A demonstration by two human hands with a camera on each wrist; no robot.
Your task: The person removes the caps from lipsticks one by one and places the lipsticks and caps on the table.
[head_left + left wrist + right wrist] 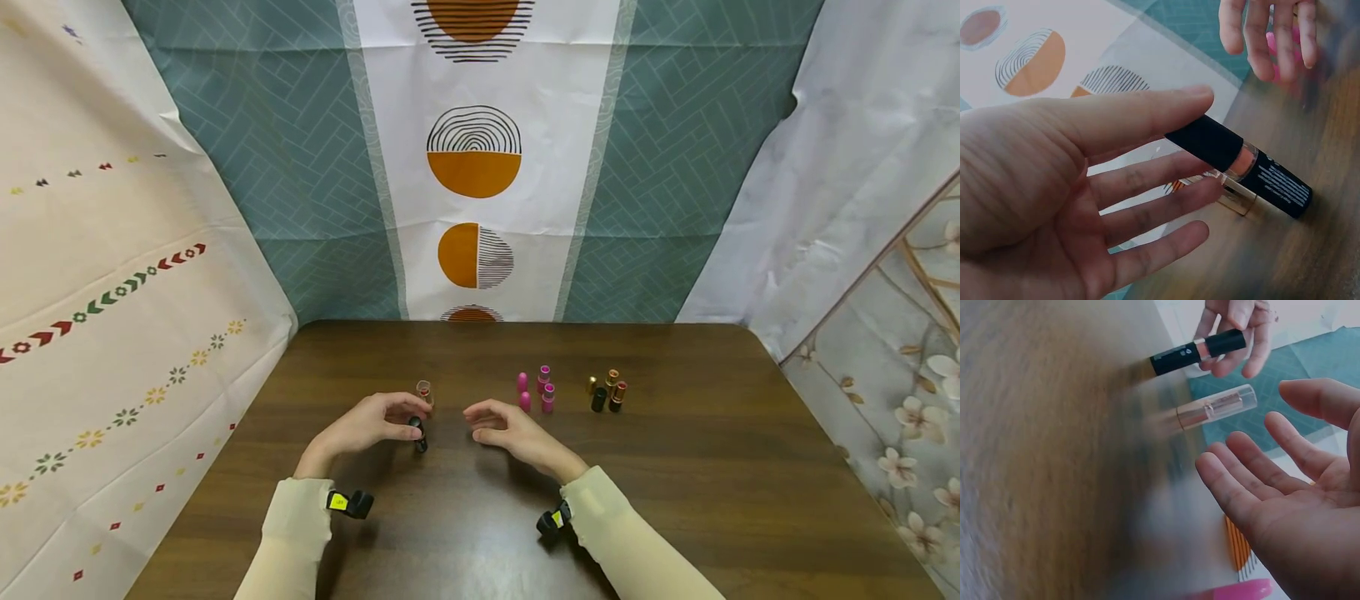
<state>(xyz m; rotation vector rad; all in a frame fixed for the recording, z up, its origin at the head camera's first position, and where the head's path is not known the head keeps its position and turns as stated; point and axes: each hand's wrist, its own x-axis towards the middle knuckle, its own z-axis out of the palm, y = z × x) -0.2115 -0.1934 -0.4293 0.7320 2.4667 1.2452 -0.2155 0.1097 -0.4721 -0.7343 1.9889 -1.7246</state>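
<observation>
My left hand [377,419] is at a black lipstick tube [418,435] standing upright on the wooden table, its thumb and index fingertip pinching the top end. A clear band with coral colour [1244,161] shows between the tube's two black parts. Just behind it stands a clear-capped lipstick [425,393], seen more fully in the right wrist view with its see-through top [1219,406]. Held palm inward over the table, my right hand [517,433] has relaxed, spread fingers and nothing in its grasp. It hovers to the right of both tubes.
Right of centre stand two pink tubes [548,398] beside two pink rounded pieces [522,382]. Farther right, a group of black and gold lipstick tubes [617,397] stands with a small gold piece [592,384]. Patterned cloth [480,275] hangs at the table's back edge.
</observation>
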